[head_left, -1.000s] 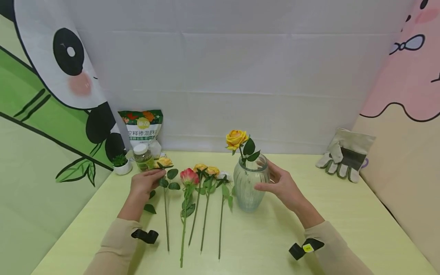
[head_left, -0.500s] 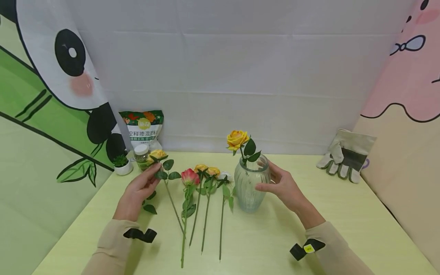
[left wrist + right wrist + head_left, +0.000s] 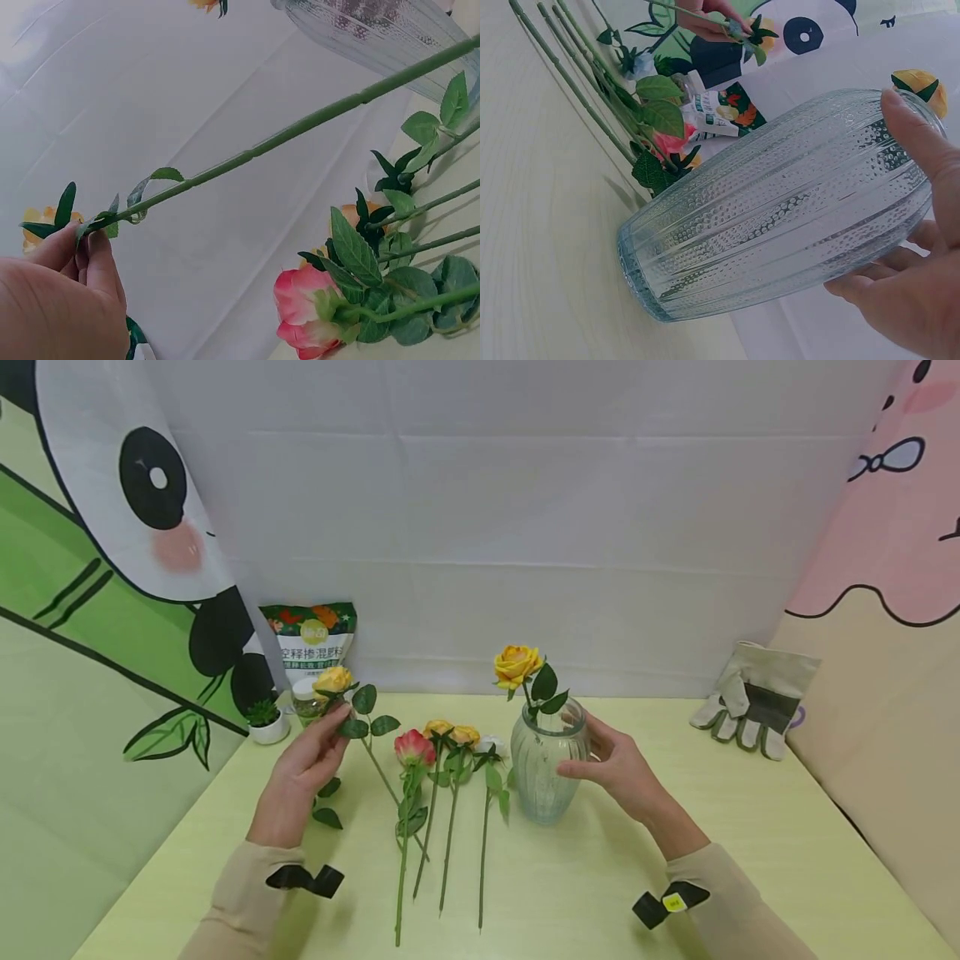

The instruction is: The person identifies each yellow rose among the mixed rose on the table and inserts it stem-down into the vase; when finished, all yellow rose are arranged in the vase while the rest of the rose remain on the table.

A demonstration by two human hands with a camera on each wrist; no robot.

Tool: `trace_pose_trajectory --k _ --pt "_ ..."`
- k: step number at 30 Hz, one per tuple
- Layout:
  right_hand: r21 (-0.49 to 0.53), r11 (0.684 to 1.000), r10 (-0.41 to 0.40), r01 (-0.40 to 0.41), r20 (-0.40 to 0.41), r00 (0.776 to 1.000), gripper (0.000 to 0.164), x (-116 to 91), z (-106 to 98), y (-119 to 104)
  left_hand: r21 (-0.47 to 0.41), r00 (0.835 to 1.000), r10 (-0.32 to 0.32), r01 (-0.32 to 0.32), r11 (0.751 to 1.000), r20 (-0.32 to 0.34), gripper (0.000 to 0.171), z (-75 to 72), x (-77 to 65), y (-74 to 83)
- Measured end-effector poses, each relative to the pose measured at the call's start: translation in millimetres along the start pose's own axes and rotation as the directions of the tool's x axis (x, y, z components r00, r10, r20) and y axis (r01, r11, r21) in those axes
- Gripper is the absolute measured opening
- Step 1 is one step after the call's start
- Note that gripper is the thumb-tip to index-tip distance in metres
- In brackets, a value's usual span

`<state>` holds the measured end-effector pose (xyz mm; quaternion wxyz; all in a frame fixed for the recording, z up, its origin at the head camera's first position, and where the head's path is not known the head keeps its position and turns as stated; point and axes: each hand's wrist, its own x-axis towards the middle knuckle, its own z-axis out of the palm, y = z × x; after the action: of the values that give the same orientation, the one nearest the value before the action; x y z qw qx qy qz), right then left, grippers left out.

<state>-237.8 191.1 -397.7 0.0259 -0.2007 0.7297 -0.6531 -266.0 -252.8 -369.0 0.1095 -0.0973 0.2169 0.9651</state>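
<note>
My left hand (image 3: 307, 768) pinches a yellow rose (image 3: 332, 680) by its stem just under the bloom. Its stem (image 3: 292, 133) slants down to the right, its lower end crossing behind the red rose's stem in the head view. My right hand (image 3: 618, 764) holds the ribbed clear glass vase (image 3: 546, 777) round its right side, thumb toward the front. A yellow rose (image 3: 517, 666) with dark leaves stands in the vase, leaning left over the rim. Between the hands lie a pink-red rose (image 3: 414, 748), two yellow roses (image 3: 465, 734) and a white flower (image 3: 491, 745).
A fertilizer bag (image 3: 311, 639), a lidded jar (image 3: 305, 697) and a small potted plant (image 3: 266, 721) stand at the back left. Dark green leaves (image 3: 327, 817) lie beside my left wrist. Work gloves (image 3: 753, 697) rest at the back right against the wall.
My left hand has lifted the yellow rose's head up and slightly left from the table, and its stem has swung rightward. The right hand and vase stay put.
</note>
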Motion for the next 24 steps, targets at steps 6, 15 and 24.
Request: trace_pose_trajectory --k 6,15,24 --pt "-0.023 1.000 0.006 -0.006 -0.010 1.000 0.092 -1 0 -1 -0.112 0.999 0.042 -0.040 0.993 0.015 0.014 14.7 -7.6 -4.2" --pt "-0.023 1.000 -0.001 0.001 -0.008 1.000 0.092 -3 1 -4 -0.230 0.987 0.119 -0.092 0.969 0.109 0.018 26.2 -19.4 -12.5" --pt "-0.016 1.000 -0.005 0.005 -0.007 1.000 0.091 -2 1 -5 -0.233 0.959 0.203 -0.156 0.960 0.196 0.021 36.8 -28.9 -18.7"
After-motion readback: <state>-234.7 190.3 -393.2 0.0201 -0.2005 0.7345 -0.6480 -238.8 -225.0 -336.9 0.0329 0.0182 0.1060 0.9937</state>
